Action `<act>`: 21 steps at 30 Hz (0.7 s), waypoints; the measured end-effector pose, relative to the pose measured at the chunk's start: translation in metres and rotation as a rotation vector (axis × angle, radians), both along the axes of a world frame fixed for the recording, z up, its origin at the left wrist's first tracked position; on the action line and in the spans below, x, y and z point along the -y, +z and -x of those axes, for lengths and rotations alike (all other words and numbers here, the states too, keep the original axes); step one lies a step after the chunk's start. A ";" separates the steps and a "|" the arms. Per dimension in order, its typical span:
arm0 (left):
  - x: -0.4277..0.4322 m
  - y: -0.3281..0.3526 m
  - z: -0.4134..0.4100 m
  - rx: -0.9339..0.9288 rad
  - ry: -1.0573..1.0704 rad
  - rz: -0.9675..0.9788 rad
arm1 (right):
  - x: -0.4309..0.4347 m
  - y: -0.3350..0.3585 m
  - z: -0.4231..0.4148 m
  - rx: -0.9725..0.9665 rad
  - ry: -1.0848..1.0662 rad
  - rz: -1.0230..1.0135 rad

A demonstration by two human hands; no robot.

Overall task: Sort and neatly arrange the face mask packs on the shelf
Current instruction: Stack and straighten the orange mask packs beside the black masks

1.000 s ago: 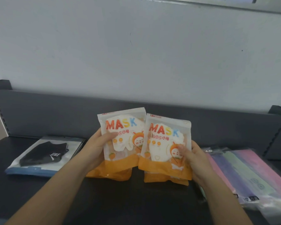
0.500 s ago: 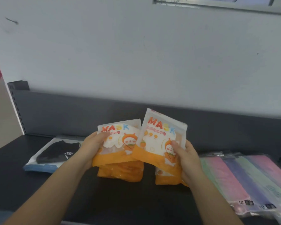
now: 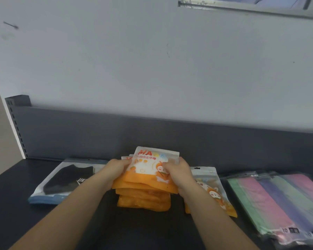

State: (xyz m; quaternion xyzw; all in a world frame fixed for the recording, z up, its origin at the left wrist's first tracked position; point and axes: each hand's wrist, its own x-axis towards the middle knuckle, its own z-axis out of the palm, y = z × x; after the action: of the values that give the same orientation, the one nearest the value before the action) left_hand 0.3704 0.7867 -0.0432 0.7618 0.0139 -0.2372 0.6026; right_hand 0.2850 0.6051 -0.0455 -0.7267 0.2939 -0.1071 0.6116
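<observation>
The two bunches of orange mask packs [image 3: 147, 180] are merged into one stack, clamped by left grip [image 3: 116, 170] and right grip [image 3: 177, 172]; squaring on the shelf [image 3: 11, 197] is likely needed next.

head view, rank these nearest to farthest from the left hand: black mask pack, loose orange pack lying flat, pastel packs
1. black mask pack: just left of the left hand, which grips the orange stack.
2. loose orange pack: flat, beyond the right hand.
3. pastel packs: far right.
</observation>
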 end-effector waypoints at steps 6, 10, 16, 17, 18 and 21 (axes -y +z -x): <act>0.011 0.006 -0.008 -0.185 0.012 0.220 | -0.005 0.002 -0.015 -0.078 0.089 0.031; 0.012 0.001 -0.013 -0.224 -0.057 0.210 | -0.004 -0.003 -0.020 -0.077 0.123 -0.059; 0.008 0.002 -0.017 -0.235 -0.043 0.216 | 0.002 -0.005 -0.022 -0.057 0.139 -0.138; 0.008 0.003 -0.018 -0.236 -0.032 0.226 | 0.002 -0.004 -0.021 -0.058 0.135 -0.144; 0.007 0.005 -0.017 -0.234 -0.024 0.235 | 0.002 -0.001 -0.021 -0.061 0.123 -0.157; 0.007 0.015 -0.013 -0.197 0.014 0.267 | 0.007 0.002 -0.018 -0.034 0.083 -0.163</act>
State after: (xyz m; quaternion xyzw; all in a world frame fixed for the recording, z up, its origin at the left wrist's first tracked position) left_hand 0.3830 0.7799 -0.0284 0.6481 0.0463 -0.3063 0.6957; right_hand 0.3028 0.5980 -0.0435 -0.6877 0.2813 -0.0451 0.6677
